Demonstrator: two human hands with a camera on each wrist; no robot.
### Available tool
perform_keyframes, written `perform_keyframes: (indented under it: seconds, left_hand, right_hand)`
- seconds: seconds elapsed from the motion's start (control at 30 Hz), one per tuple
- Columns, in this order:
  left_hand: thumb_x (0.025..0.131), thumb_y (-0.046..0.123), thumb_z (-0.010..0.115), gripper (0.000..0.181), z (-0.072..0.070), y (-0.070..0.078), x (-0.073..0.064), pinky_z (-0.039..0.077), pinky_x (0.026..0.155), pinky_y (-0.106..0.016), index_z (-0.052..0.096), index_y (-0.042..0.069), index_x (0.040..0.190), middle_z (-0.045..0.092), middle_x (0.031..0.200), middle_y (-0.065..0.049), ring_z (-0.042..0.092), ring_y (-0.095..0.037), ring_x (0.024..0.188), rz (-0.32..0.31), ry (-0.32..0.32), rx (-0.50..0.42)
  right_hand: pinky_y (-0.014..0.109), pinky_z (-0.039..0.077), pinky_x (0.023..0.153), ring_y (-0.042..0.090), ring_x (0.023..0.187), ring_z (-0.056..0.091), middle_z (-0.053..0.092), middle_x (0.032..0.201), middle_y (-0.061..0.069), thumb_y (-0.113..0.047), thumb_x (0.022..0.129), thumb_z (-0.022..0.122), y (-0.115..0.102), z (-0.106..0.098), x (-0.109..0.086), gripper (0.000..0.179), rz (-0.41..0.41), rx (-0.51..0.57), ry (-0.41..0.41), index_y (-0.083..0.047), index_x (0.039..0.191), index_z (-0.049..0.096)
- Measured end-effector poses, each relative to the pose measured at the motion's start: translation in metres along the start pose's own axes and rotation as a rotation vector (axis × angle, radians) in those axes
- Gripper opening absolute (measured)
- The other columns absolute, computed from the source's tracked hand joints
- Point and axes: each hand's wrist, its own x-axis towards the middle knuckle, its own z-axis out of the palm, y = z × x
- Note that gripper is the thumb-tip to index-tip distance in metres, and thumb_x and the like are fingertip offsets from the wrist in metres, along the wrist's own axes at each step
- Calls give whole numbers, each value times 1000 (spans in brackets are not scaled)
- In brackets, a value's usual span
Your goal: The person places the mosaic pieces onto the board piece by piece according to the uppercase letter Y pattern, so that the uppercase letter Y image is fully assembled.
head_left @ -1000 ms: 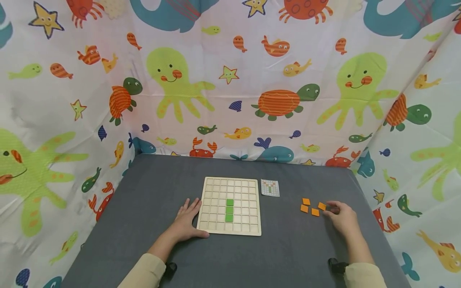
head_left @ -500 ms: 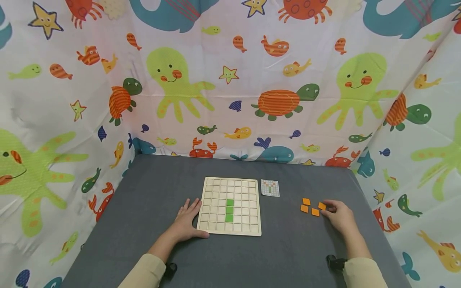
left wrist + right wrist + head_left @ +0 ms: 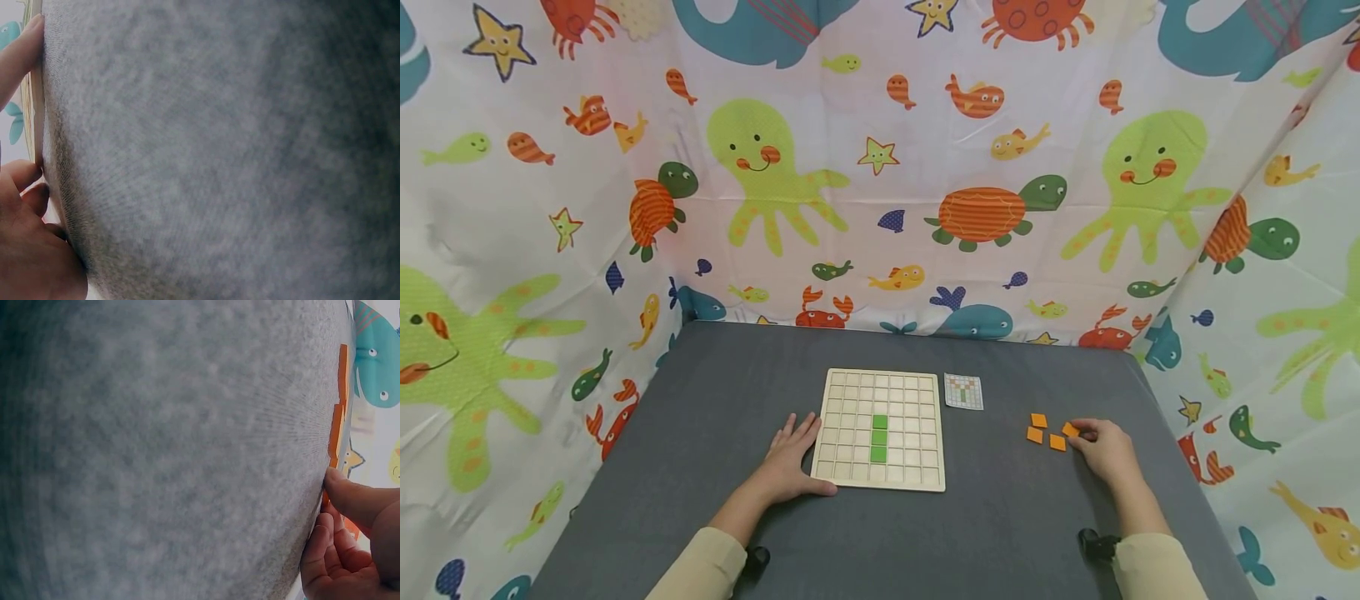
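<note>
A light wooden grid board point(image 3: 913, 429) lies on the grey table, with green square tiles point(image 3: 878, 437) in a short upright column on it. My left hand point(image 3: 786, 467) rests at the board's near left corner, fingers spread along its left edge and thumb on the near edge. In the left wrist view the fingers point(image 3: 20, 56) touch the board's side. My right hand point(image 3: 1105, 450) pinches an orange square tile point(image 3: 1071, 430) between thumb and fingers, low at the table. Several other orange tiles point(image 3: 1037, 420) lie just left of it.
A small white card point(image 3: 963, 392) printed with a coloured grid lies right of the board. A curtain point(image 3: 880, 192) with sea animals hangs behind the grey table point(image 3: 970, 533) and at both sides.
My right hand has moved slightly left, its fingers closing in on the rightmost orange tile. The left hand, the board and the other tiles stay where they were.
</note>
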Motion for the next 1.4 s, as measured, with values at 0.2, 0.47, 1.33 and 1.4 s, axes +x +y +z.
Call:
perform_keyframes:
  seconds: [0.2, 0.47, 1.33, 1.4]
  left_hand:
    - [62, 63, 89, 129, -2, 2, -1, 9, 124, -61, 24, 15, 162, 19, 169, -6, 0, -38, 157, 3, -1, 7]
    - [61, 61, 91, 130, -4, 4, -3, 9, 123, -63, 25, 12, 162, 19, 169, -8, 1, -40, 157, 0, -6, -27]
    - [61, 61, 90, 129, -4, 3, -3, 10, 123, -63, 25, 13, 162, 20, 169, -7, 1, -40, 157, 6, 4, -22]
    - [61, 61, 90, 129, -4, 3, -3, 10, 123, -63, 25, 13, 162, 19, 169, -7, 1, -40, 157, 7, 2, -22]
  right_hand:
    - [59, 50, 91, 40, 103, 58, 62, 120, 28, -15, 97, 69, 1, -1, -1, 38, -11, -18, 4, 3, 130, 64]
    - [58, 52, 87, 42, 103, 62, 63, 121, 30, -16, 99, 66, 3, -3, -1, 39, -62, -21, 19, 7, 130, 62]
    - [58, 53, 90, 43, 108, 57, 53, 125, 27, -15, 99, 65, -42, -14, -17, 36, -172, -13, 29, 3, 130, 62]
    - [58, 54, 90, 42, 108, 58, 53, 125, 27, -16, 100, 65, -46, -13, -18, 35, -185, -12, 34, 2, 130, 62]
